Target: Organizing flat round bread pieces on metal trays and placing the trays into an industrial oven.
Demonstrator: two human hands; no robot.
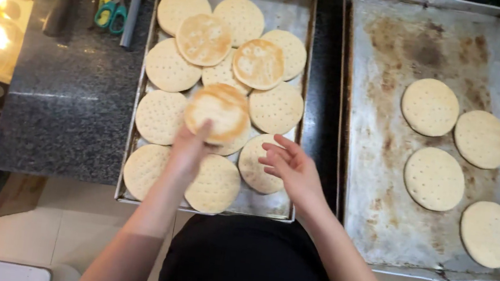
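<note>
— Holding a browned flatbread (216, 112) up in the left hand (188, 152), fingers closed on its lower edge, over the left tray (142, 83) near the counter's (63, 111) front edge?

— Yes. Right hand (291, 168) open, empty, hovering by a pale round (258, 164). Best kept level, gripped lightly, lowered flat. Right tray (360, 173): four pale rounds.

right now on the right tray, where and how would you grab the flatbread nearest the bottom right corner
Probably grip the flatbread by its near edge, coming from the tray's front side with the right hand. It lies flat and alone, apart from the other rounds, so fingers could slide under that rim and pinch thumb on top. The tray's raised wall crowds its right side.
</note>
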